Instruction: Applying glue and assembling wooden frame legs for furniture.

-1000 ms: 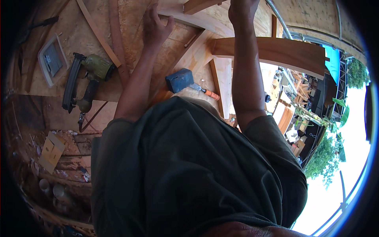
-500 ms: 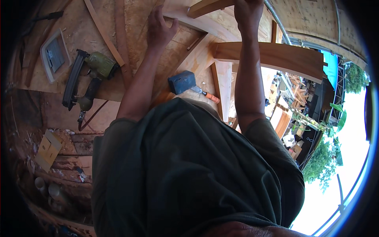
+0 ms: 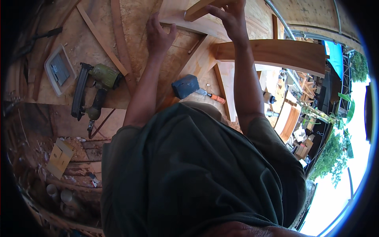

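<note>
My left hand (image 3: 161,36) is open, thumb and fingers apart, at the left end of a pale wooden frame piece (image 3: 197,26). It grips nothing that I can see. Higher up and to the right, my right hand (image 3: 233,21) is on a short brown wooden piece (image 3: 197,11) that rises from the frame, its thumb stretched along the wood. The top picture edge cuts off part of that hand. Beneath my right forearm a wide, curved wooden board (image 3: 284,55) juts out to the right.
A green and black nail gun (image 3: 104,76) with a hose lies on the bench at left, beside a clear plastic tray (image 3: 59,71). Close to my body are a dark block-shaped mallet head (image 3: 185,86) and an orange-handled chisel (image 3: 216,98). Wooden strips (image 3: 100,39) lie further off.
My right hand has come lower and slightly left along the short wooden piece, its thumb now showing. The left hand has barely shifted. The whole view has moved a little.
</note>
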Tool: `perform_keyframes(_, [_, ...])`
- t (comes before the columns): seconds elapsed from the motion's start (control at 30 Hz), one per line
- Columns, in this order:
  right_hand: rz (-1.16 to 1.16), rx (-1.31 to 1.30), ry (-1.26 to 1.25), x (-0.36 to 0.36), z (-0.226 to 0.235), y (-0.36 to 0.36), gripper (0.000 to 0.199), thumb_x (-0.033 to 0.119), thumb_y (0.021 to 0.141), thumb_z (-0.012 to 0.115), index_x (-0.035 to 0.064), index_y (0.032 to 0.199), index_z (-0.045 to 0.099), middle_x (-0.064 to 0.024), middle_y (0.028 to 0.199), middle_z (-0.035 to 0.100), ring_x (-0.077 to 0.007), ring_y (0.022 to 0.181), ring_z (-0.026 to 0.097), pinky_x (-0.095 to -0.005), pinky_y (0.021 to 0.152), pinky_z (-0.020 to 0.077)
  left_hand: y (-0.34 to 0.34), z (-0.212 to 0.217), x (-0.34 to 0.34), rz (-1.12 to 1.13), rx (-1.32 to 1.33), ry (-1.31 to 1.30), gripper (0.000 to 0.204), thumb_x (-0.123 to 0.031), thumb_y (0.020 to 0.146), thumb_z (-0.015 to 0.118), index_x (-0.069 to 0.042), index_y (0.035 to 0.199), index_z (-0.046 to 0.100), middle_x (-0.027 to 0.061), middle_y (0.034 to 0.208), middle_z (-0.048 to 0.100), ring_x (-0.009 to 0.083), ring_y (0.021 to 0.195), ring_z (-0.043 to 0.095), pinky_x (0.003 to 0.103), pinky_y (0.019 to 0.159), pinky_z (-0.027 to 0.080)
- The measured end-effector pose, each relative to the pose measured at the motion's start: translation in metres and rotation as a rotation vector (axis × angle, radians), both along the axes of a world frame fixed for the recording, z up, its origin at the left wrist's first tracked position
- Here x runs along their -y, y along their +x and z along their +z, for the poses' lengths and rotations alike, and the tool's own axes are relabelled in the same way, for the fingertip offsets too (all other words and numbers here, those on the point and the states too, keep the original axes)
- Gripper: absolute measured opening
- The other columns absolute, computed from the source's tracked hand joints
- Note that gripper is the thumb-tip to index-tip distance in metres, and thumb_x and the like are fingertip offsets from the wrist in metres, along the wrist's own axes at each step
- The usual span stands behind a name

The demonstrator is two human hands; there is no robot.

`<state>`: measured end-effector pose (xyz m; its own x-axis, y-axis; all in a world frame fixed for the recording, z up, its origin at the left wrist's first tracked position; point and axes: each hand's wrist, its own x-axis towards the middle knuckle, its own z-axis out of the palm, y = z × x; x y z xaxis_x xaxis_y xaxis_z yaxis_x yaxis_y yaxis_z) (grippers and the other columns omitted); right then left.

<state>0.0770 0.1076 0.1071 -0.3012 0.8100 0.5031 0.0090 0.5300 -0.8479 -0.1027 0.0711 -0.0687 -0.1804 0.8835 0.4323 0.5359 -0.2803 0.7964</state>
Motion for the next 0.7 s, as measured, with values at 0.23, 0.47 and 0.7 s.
perform_keyframes(0.23, [-0.375, 0.562, -0.344, 0.006, -0.108, 0.039, 0.073, 0.017, 0.08, 0.087, 0.0095, 0.141, 0.047, -0.009, 0.134, 0.066, -0.0262, 0.132, 0.057, -0.0406, 0.11, 0.0454, 0.006, 0.003, -0.002, -0.041, 0.005, -0.041, 0.075, -0.024, 0.081, 0.078, -0.001, 0.14, 0.039, 0.0252, 0.133, 0.051, 0.0436, 0.123, 0.051, 0.051, 0.104, 0.046])
perform_keyframes(0.47, [-0.423, 0.42, -0.501, 0.008, -0.119, 0.026, 0.058, 0.018, 0.085, 0.082, 0.0052, 0.134, 0.054, -0.0119, 0.127, 0.07, -0.0258, 0.127, 0.061, -0.0387, 0.104, 0.0493, 0.005, -0.001, -0.002, -0.02, -0.059, 0.001, 0.074, -0.023, 0.081, 0.078, -0.001, 0.14, 0.038, 0.0252, 0.132, 0.052, 0.0434, 0.121, 0.053, 0.05, 0.102, 0.047])
perform_keyframes(0.7, [-0.427, 0.34, -0.448, 0.011, -0.12, 0.022, 0.053, 0.018, 0.085, 0.081, 0.0045, 0.131, 0.058, -0.0119, 0.122, 0.072, -0.0254, 0.118, 0.067, -0.0381, 0.097, 0.0531, 0.006, 0.003, -0.003, -0.033, -0.051, -0.078, 0.072, -0.023, 0.081, 0.077, 0.0, 0.138, 0.04, 0.0247, 0.13, 0.053, 0.0429, 0.119, 0.054, 0.049, 0.1, 0.048])
